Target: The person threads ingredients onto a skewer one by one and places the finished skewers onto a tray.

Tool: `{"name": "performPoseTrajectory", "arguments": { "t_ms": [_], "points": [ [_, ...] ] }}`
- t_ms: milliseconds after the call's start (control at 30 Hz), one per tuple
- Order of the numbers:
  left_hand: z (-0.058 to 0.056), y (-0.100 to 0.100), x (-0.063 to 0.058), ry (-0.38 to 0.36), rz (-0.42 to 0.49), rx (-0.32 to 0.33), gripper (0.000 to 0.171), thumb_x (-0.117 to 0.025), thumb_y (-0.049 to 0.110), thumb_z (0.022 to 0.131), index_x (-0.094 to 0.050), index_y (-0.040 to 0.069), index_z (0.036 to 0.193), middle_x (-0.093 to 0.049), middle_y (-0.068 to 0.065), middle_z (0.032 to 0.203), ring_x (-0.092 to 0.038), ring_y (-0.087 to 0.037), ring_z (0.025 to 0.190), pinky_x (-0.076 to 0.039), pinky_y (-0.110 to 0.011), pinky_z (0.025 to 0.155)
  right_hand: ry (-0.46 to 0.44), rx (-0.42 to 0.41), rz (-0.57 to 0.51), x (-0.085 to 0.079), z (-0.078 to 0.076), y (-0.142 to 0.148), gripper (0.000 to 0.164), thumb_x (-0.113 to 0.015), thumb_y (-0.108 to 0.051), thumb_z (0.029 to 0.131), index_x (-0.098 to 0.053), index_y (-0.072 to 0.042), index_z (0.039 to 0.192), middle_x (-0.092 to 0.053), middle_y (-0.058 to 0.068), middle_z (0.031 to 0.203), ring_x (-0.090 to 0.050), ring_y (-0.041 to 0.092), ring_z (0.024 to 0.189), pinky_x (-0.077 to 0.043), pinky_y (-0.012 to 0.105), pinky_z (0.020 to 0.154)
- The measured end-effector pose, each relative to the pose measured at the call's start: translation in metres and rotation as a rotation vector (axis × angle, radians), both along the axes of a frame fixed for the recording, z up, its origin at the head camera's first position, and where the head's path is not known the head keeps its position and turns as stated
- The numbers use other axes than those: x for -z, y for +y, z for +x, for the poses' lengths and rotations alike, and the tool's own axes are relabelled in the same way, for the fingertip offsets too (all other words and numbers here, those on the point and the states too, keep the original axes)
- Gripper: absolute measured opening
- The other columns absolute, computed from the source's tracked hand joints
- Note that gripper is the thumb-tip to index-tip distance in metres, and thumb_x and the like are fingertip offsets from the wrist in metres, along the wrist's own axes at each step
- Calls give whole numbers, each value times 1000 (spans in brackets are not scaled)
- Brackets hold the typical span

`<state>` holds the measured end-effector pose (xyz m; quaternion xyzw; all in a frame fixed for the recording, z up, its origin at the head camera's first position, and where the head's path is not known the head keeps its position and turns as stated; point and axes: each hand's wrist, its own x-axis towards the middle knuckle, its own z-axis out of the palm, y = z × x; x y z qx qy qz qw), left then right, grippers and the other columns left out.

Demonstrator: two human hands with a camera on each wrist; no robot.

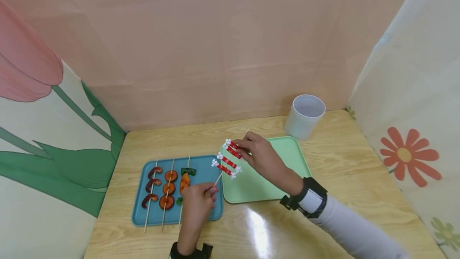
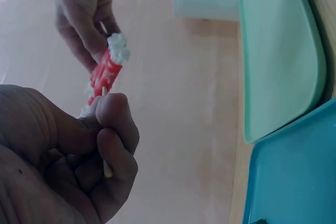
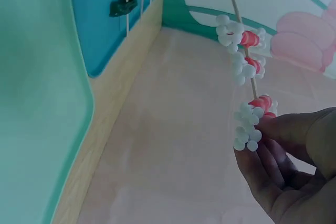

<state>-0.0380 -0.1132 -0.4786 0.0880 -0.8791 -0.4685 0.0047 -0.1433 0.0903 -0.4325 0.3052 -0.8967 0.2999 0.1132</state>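
A wooden skewer point(image 1: 217, 179) is held up at a slant over the meeting edges of two trays. Several red-and-white striped pieces with knobbly white ends point(image 1: 227, 161) are threaded on it. My left hand point(image 1: 197, 203) pinches the bare lower end of the stick between thumb and curled fingers. At the upper end, my right hand point(image 1: 264, 157) grips the topmost striped piece point(image 3: 249, 135) with thumb and fingertips. Two pieces sit close together there in the right wrist view, while the others point(image 3: 251, 66) are spaced further down. The skewer tip shows just beyond the right fingers.
A blue tray point(image 1: 206, 167) on the left carries a skewer of curved reddish-brown pieces point(image 1: 149, 200), one of round brown slices point(image 1: 169, 189), and one with orange and green pieces point(image 1: 185, 183). The green tray point(image 1: 287, 151) adjoins it. A white cup point(image 1: 302, 125) stands behind.
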Motion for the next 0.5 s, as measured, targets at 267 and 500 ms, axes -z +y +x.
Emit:
{"name": "performPoseTrajectory", "arguments": {
  "t_ms": [267,500],
  "points": [
    [0,1,4,-45,-19,-7,15,-65,-5,95,-79,-4,102,-76,-6,78,-65,-10,56,-54,-19,49,-28,-5,-3,6,-1,0,28,-78,-8,91,-76,-7,118,-61,1,89,-56,11,78,-50,19,63],
    [6,-7,22,-104,-16,-34,14,-63,-4,97,-77,-4,98,-71,-7,72,-64,-11,53,-54,-22,47,-77,38,-76,13,-8,14,20,-70,-12,98,-73,-8,117,-68,2,99,-63,13,84,-58,29,70]
  ]
}}
